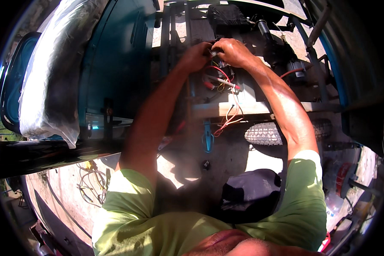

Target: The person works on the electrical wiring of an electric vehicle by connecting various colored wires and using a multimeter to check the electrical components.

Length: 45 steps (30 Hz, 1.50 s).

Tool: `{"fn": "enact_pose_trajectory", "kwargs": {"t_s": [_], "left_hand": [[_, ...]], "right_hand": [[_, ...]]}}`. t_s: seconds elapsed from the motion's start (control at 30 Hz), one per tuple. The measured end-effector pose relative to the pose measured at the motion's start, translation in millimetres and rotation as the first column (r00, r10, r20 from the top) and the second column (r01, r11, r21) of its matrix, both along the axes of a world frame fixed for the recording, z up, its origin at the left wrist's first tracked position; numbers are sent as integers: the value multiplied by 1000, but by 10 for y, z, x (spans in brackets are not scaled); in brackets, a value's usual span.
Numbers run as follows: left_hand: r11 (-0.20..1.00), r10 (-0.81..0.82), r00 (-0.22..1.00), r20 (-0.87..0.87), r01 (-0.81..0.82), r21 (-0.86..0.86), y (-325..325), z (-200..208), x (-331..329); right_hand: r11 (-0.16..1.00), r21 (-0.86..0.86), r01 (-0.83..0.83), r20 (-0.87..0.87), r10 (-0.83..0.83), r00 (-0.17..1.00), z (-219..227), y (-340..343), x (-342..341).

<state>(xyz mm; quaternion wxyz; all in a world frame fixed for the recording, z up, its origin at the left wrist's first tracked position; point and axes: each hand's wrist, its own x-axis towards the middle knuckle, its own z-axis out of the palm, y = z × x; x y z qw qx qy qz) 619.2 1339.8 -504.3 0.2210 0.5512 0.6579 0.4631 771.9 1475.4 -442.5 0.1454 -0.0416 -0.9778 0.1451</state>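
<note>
Both my hands reach in among the wires of a metal vehicle frame (217,110) and meet at the fingertips. My right hand (234,52) is closed in a pinch on a small whitish piece (213,53) that looks like a wire connector. Opposite it, my left hand (195,57) has its fingers curled in close to the same spot; shade and the other hand hide what they grip. Just below hang red wires (219,70) and a pale cable with red ends (222,80). Thin orange-red leads (230,117) droop over the frame's light crossbar.
A blue-handled tool (207,137) hangs below the crossbar, beside a knobby tyre (264,134). To the left are a teal panel (115,55) and a bulky plastic-wrapped piece (55,72). Coiled cable (93,183) lies on the ground; a dark pad (251,190) lies near me.
</note>
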Motion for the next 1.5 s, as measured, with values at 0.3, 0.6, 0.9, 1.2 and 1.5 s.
{"fn": "enact_pose_trajectory", "kwargs": {"t_s": [0.3, 0.6, 0.9, 1.2, 1.5], "left_hand": [[999, 7, 1000, -6, -7, -38, 24, -40, -15], [997, 13, 994, -104, -20, -70, 4, -16, -27], [992, 1, 948, -318, -42, -121, 4, -20, -20], [980, 78, 975, -206, -114, -165, 3, 45, 53], [967, 44, 898, -438, -148, -207, 55, 51, 50]], "right_hand": [[995, -6, -104, 3, 104, 995, -53, 73, -89], [998, -52, -27, 56, 30, 998, -39, 55, -43], [981, -150, 124, 155, -101, 983, -8, 27, -17], [984, -149, 99, 154, -76, 985, -15, 31, -44], [971, -206, 121, 148, -91, 985, -58, -32, -7]]}}
